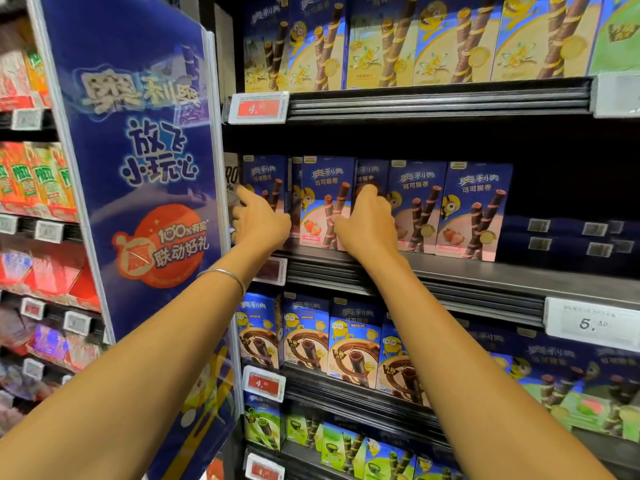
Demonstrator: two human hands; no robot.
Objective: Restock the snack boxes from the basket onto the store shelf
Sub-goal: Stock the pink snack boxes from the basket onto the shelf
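Two bare forearms reach up toward the middle shelf (450,271), the left one wearing a thin bracelet (223,276). A tall blue promotional panel (138,168) stands left of that shelf. On the shelf stands a row of blue snack boxes; the strawberry box (325,206) sits upright near the front edge. The left hand (261,218) rests loosely curled by the box's left side, fingers extended toward the leftmost box (265,181). The right hand (369,221) curls round the strawberry box's right edge.
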